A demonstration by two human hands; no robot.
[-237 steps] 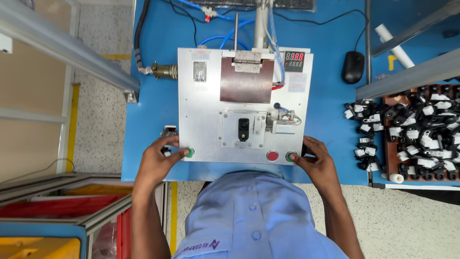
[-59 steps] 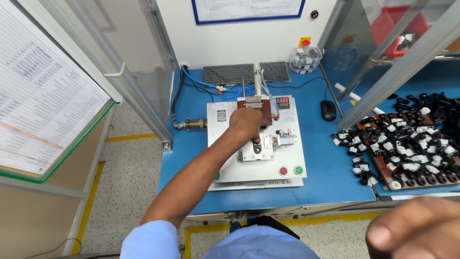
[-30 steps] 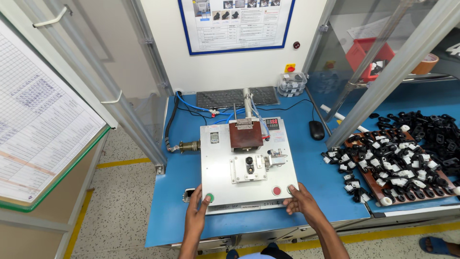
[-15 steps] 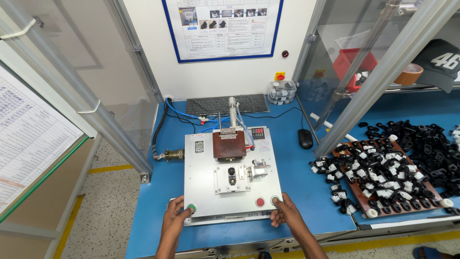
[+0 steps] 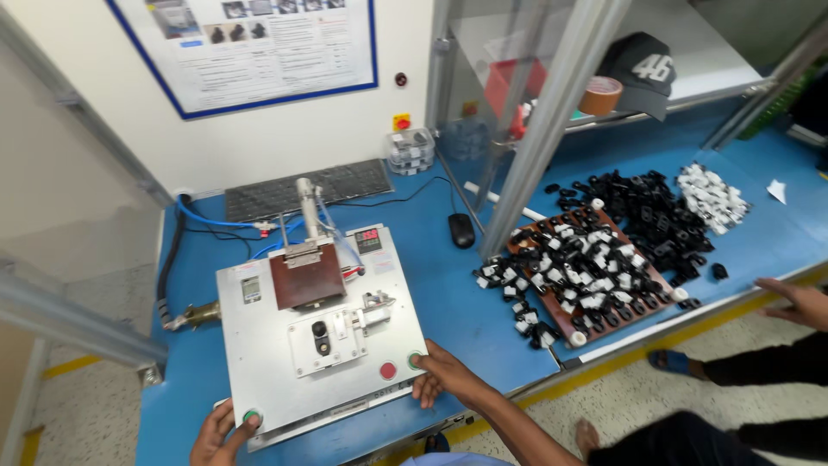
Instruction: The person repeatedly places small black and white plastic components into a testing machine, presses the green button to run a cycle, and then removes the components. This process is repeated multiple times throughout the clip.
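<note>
Brushed grey metal makes up the flat-topped press fixture (image 5: 319,345) that sits near the front edge of the blue workbench (image 5: 466,311), and both of the person's hands are on its front corners. The left hand (image 5: 220,431) lies at the near left corner, its fingers curled together with the tips resting on a small green push button (image 5: 251,418). The right hand (image 5: 444,380) lies at the near right corner, fingers held close together and slightly bent, their tips covering a second green push button (image 5: 416,360). Neither hand pinches or holds anything loose.

Just left of the right hand, a round red button (image 5: 388,371) sits on the same plate. At the middle of the plate a small black part (image 5: 320,335) stands in a light metal nest, and behind it a brown square pressing block (image 5: 307,278) hangs under an upright silver cylinder (image 5: 308,207) fed by blue air hoses (image 5: 216,223). A small red digital display (image 5: 368,236) sits at the back right of the plate.

Farther right, well apart from the fixture, a brown tray (image 5: 595,280) holds rows of black and white plastic clips, with loose black pieces (image 5: 647,207) and a heap of white pieces (image 5: 711,194) beyond it. A black computer mouse (image 5: 461,230) and a dark keyboard (image 5: 310,185) lie toward the wall. Another person's hand (image 5: 798,302) rests at the bench edge, far right.
</note>
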